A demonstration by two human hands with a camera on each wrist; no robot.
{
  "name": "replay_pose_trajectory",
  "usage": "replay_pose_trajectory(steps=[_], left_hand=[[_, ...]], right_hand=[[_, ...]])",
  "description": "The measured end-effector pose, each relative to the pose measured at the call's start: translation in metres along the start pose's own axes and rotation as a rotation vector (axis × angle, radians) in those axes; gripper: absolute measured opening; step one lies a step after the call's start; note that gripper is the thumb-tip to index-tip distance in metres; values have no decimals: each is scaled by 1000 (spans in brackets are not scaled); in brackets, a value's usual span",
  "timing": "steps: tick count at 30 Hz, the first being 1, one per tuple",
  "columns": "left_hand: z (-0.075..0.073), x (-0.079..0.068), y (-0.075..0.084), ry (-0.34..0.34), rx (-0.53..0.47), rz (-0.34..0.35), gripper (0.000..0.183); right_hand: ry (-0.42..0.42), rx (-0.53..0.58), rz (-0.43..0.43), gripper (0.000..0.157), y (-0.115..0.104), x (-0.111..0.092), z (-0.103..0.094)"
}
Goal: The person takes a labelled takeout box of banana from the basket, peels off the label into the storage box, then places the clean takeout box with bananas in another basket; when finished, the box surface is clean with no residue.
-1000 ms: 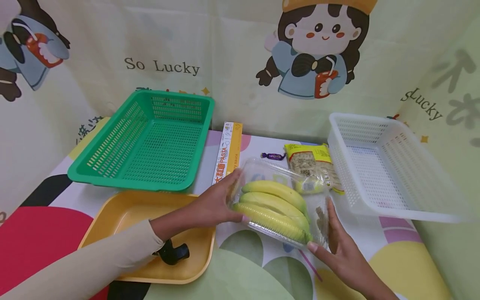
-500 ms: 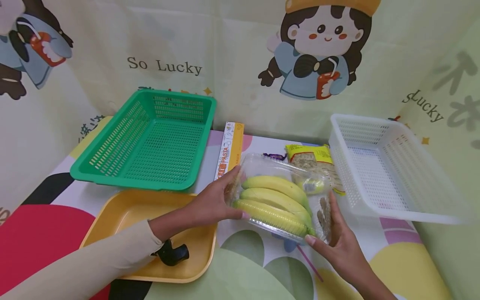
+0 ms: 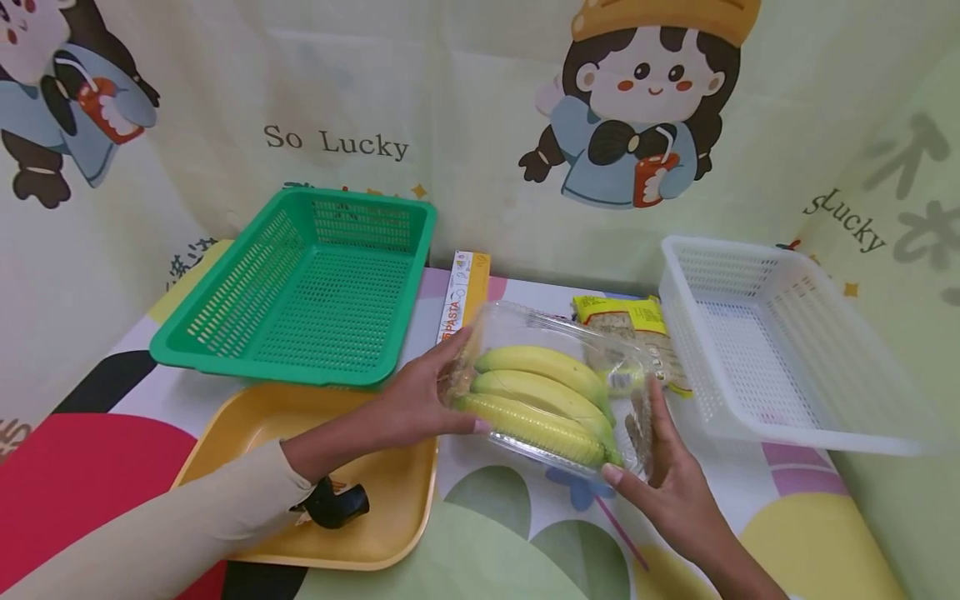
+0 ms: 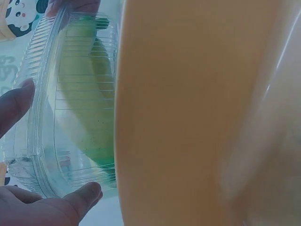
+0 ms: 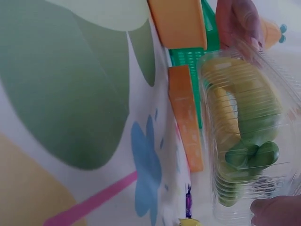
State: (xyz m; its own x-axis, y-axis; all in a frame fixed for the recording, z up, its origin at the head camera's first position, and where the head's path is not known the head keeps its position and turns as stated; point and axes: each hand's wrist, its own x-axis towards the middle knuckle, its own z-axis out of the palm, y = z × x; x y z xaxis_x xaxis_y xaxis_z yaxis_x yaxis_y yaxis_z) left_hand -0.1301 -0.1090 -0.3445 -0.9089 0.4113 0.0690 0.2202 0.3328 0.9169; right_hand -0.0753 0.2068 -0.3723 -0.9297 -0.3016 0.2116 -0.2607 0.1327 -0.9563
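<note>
Both hands hold a clear plastic clamshell box [image 3: 517, 321] with several yellow bananas [image 3: 543, 392] inside. My left hand [image 3: 408, 400] grips its left end, thumb at the near edge. My right hand [image 3: 678, 492] grips the opposite end, thumb at the near corner. In the right wrist view the clamshell box [image 5: 221, 197] is held above the table, and the bananas' green stem ends [image 5: 256, 155] show through its side. The left wrist view shows the left thumb and fingertips on the ribbed plastic.
A green basket [image 3: 341, 312] stands back left. In front of it, an orange tray [image 3: 397, 500] holds a black curved tube-like object [image 3: 337, 504]. Behind the box are a pasta box [image 3: 468, 283] and a yellow-topped packet [image 3: 622, 312]. A white basket [image 3: 750, 358] stands at right.
The clamshell box has shifted slightly left and up with both hands, now covering most of the purple wrapped candy in the head view. The head view has tilted up a little.
</note>
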Motion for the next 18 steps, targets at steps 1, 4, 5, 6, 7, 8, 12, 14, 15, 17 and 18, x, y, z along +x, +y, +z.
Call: replay_pose_trajectory(steps=[1, 4, 5, 6, 7, 8, 12, 14, 15, 17, 18], left_hand=[[-1, 0, 0, 0, 0, 6, 114], [-4, -1, 3, -1, -6, 22, 114], [-5, -2, 4, -2, -5, 25, 114], [-7, -2, 4, -2, -10, 29, 113], [-8, -3, 6, -2, -15, 31, 113], [-11, -4, 7, 2, -13, 29, 113], [-19, -7, 12, 1, -5, 46, 112], [-22, -7, 14, 0, -1, 61, 111], [-24, -7, 15, -1, -2, 70, 110], [-26, -6, 15, 0, -2, 82, 109], [-27, -6, 15, 1, -5, 84, 108]], right_hand=[[-1, 0, -1, 105, -1, 1, 0], [-5, 3, -6, 105, -4, 3, 0], [-7, 8, -9, 105, -5, 3, 0], [-10, 13, -13, 105, -6, 4, 1], [-13, 13, -15, 105, -7, 5, 1], [-16, 11, -18, 104, -8, 6, 1], [-29, 13, -37, 104, -10, 10, 3], [-32, 17, -51, 104, -11, 12, 3], [-34, 22, -57, 105, -12, 13, 3], [-35, 34, -70, 105, -14, 16, 2], [-35, 35, -73, 105, -15, 17, 2]])
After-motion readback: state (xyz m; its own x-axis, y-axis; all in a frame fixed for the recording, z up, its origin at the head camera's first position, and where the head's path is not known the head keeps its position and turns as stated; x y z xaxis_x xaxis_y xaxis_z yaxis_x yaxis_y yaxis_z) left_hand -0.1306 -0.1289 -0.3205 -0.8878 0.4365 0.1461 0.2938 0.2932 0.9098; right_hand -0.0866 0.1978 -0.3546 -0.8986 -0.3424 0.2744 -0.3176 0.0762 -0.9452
